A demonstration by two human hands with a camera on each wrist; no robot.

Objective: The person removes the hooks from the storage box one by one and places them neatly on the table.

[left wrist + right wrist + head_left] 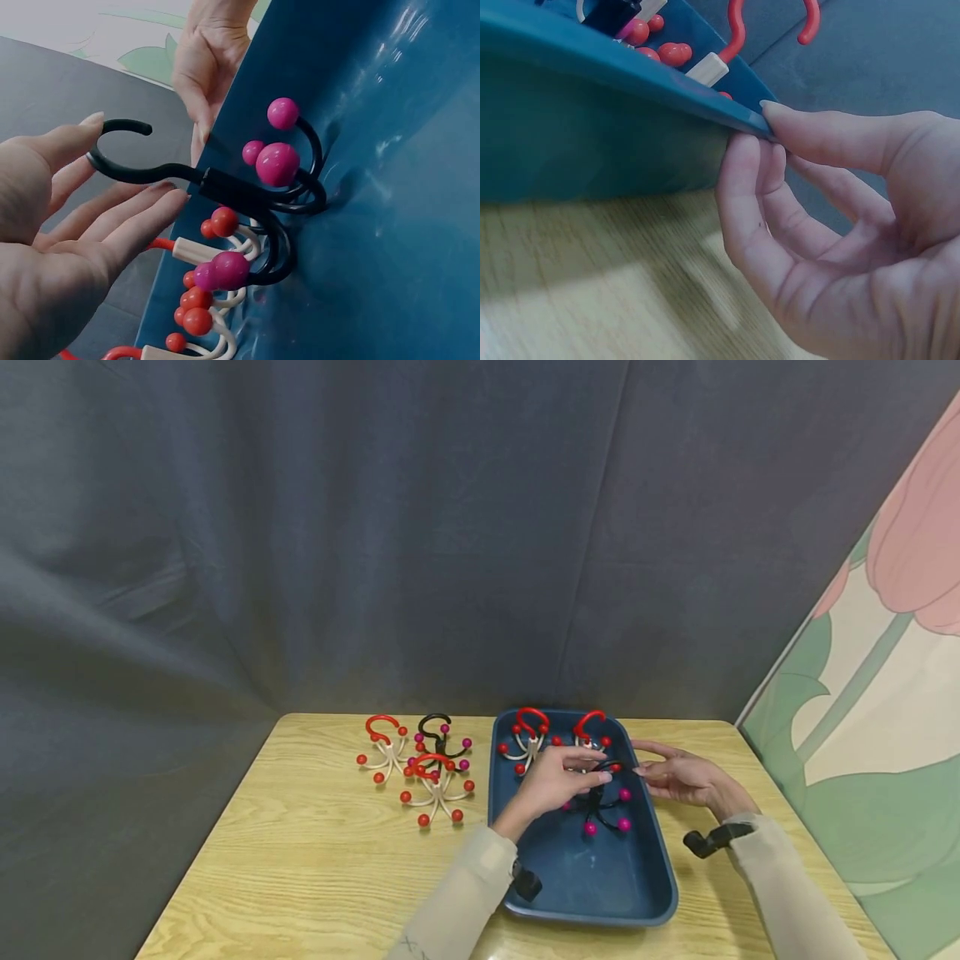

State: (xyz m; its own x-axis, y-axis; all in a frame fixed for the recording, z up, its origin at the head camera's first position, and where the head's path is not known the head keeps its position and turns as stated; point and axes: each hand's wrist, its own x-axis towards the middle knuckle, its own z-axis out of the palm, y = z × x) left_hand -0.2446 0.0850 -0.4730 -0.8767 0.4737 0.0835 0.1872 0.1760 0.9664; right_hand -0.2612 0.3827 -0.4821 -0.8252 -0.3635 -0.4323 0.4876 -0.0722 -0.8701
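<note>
Currently, the left hand pinches the black hanger by its hook, with the pink balls beyond the fingertips inside the blue tray. The right hand grips the tray's rim.

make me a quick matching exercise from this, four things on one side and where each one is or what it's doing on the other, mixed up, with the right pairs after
Column one
1. left hand
2. tray
3. curtain
4. right hand

Column two
A. hanging behind the table
B. pinching the tray's edge
C. at the curved top of the black hook in the tray
D. blue, on the table

Right pairs
1-C, 2-D, 3-A, 4-B
</note>
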